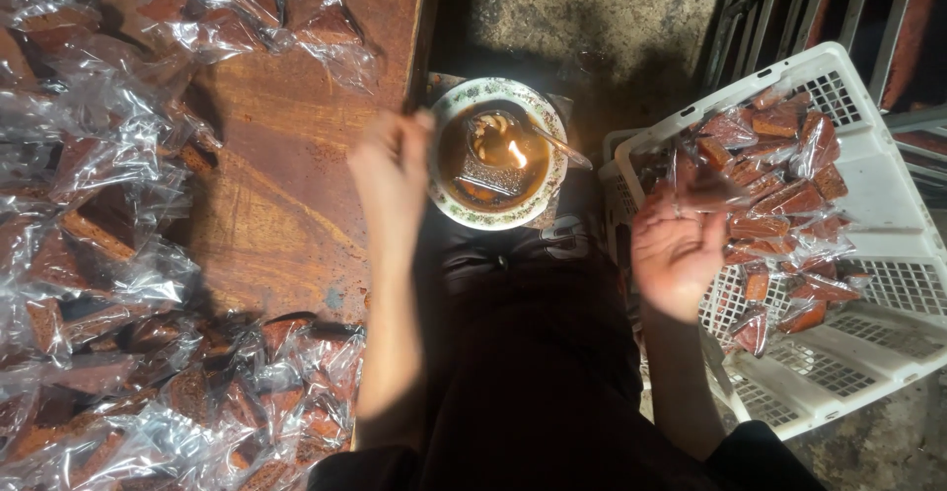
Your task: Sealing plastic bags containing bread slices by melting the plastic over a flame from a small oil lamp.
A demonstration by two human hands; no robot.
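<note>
My left hand (390,171) is blurred with its fingers bunched, right beside the left rim of a patterned bowl (446,116). Whether it holds anything I cannot tell. The bowl holds brown liquid with a small flame (516,153) burning in it, and a metal spoon (560,146) leans on its right side. My right hand (676,249) is raised over the left edge of a white plastic crate (868,245), pinching a brown cake piece in a clear plastic bag (708,191) at its fingertips.
The crate holds several bagged brown cake pieces (779,195). A wooden table (286,185) on the left is covered along its left and front with many more bagged pieces (109,254). My dark-clothed lap (533,353) is below the bowl; rough floor and metal bars lie beyond.
</note>
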